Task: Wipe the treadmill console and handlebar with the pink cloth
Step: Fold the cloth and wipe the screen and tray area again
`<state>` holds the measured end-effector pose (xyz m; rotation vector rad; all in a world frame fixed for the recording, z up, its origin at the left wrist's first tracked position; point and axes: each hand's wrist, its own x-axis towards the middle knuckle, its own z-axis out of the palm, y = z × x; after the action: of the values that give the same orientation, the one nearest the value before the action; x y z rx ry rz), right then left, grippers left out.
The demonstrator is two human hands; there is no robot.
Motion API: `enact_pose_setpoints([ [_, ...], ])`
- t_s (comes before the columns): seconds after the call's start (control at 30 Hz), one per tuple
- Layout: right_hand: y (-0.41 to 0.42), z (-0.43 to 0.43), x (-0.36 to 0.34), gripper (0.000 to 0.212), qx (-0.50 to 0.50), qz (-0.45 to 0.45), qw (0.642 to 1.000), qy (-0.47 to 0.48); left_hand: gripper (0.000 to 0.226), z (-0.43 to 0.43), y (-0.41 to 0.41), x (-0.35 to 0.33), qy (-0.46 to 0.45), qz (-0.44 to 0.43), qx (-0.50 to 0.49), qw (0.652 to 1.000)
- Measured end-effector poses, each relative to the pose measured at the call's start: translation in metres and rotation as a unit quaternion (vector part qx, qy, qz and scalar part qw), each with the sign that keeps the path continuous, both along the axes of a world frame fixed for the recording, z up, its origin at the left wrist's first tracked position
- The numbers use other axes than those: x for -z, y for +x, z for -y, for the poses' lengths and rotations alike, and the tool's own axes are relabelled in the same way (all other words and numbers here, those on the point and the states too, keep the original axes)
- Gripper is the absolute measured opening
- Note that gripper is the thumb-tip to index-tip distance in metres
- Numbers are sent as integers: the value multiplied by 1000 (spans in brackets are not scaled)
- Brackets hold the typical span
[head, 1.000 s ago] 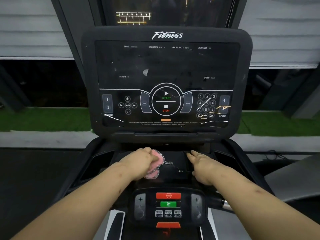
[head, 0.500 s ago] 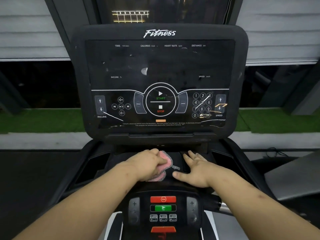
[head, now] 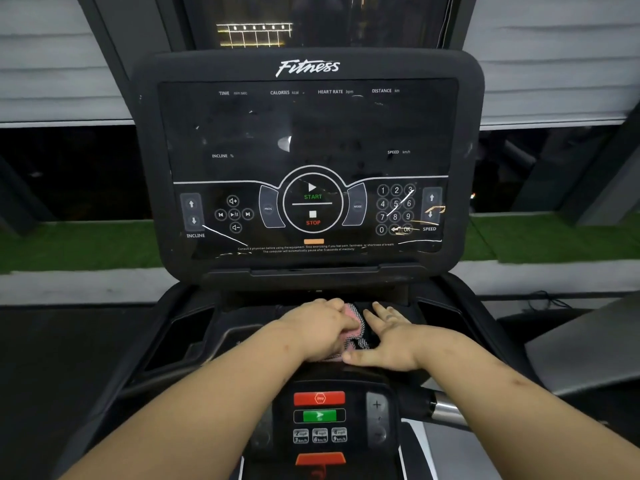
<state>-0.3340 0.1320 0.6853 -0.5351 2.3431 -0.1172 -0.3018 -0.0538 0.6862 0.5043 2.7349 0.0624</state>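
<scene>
Both hands lie close together on the dark ledge (head: 251,318) below the upright console screen (head: 308,140), with the pink cloth (head: 357,322) bunched between them. The left hand (head: 320,329) curls its fingers over the cloth and presses it down, a grip that suits scrubbing a flat surface rather than carrying. The right hand (head: 393,344) is spread flat on the ledge just beside the cloth and holds nothing. Its thumb reaches toward the cloth's lower edge, and I judge it is bracing the body or helping gather the fabric. Pale streaks mark the screen; whether they are dirt or scratches I cannot tell. The handlebar (head: 445,408), at lower right past the small button panel (head: 320,415), is touched by neither hand, so that part likely remains to be wiped.
</scene>
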Motion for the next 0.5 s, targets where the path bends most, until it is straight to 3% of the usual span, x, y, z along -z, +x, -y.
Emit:
enact_pose_setpoints([
  [0.3,-1,1,1,126,5,4,1000,4,50,46,21,-9,6,49,-7,999],
  [0.5,-2,2,0,126,2,7,1000,7,50,37,29,-11,79,106,-41,990],
])
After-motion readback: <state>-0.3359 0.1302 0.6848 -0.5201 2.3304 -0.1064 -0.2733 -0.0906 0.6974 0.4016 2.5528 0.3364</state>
